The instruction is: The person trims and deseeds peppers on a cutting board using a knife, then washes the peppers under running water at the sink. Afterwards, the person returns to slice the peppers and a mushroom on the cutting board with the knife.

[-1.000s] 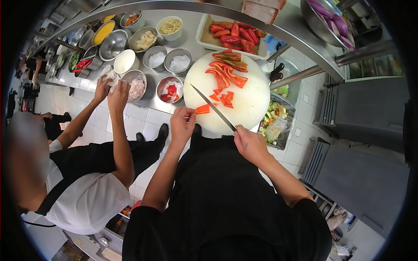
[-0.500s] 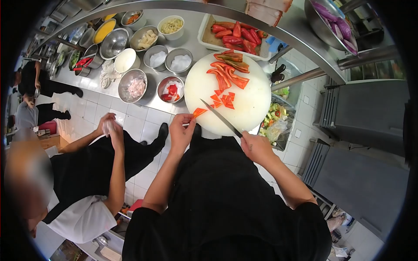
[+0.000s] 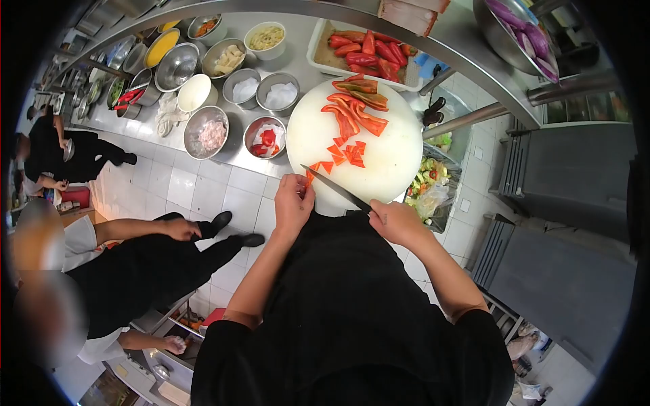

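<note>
My left hand (image 3: 294, 205) pinches a strip of red pepper (image 3: 310, 177) at the near left edge of the round white cutting board (image 3: 389, 152). In my right hand (image 3: 398, 223) is the handle of a kitchen knife (image 3: 338, 190), its blade pointing up and left with the tip by the pinched strip. Small cut pieces of red pepper (image 3: 349, 154) lie mid-board, with a couple more just beyond the blade. Farther back rest larger opened pepper slabs (image 3: 355, 115), some partly greenish.
Behind the board, a white tray (image 3: 315, 62) holds whole red peppers (image 3: 369, 57). To the left stand several metal bowls, one with red pepper pieces (image 3: 269, 139). A scrap bin (image 3: 433, 186) stands at right. A metal shelf rail (image 3: 460, 64) crosses above. A co-worker (image 3: 135, 271) is at left.
The knife has shifted left to the strip in my left hand, and small pieces now lie beside the blade. My left hand moved slightly right. The co-worker at left has turned and lowered their hands.
</note>
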### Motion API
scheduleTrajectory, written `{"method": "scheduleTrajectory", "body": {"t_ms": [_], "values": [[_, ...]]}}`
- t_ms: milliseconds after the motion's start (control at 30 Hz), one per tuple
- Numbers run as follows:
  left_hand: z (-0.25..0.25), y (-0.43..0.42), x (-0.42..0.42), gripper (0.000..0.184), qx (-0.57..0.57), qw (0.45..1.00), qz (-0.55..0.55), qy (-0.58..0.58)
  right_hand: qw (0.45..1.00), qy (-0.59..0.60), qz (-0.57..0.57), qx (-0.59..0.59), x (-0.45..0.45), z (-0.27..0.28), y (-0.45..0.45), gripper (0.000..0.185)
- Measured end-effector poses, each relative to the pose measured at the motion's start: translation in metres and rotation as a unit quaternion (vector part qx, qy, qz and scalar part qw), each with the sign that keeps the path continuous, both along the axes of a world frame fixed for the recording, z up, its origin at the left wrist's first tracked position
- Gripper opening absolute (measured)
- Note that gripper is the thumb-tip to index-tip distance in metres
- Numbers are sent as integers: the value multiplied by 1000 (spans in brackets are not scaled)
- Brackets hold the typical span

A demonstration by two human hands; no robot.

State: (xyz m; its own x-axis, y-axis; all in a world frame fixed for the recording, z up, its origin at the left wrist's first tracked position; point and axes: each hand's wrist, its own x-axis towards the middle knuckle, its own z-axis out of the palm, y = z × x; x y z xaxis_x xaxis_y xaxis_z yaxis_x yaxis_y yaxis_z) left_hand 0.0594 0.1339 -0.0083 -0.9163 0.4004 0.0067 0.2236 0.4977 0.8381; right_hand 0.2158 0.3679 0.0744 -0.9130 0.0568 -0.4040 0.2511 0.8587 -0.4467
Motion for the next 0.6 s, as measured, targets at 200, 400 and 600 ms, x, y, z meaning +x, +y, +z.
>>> {"method": "scheduleTrajectory", "body": {"t_ms": [200,400,600], "values": [[1,-21,-6,17,126,985,16,-118,999,-31,-26,-28,26,-4,9,19],[90,62,4,24,253,945,-148,-148,997,27,-25,-75,49,2,22,22],[37,56,-66,37,-2,942,-252,222,978,49,-166,-114,138,25,63,25]]}}
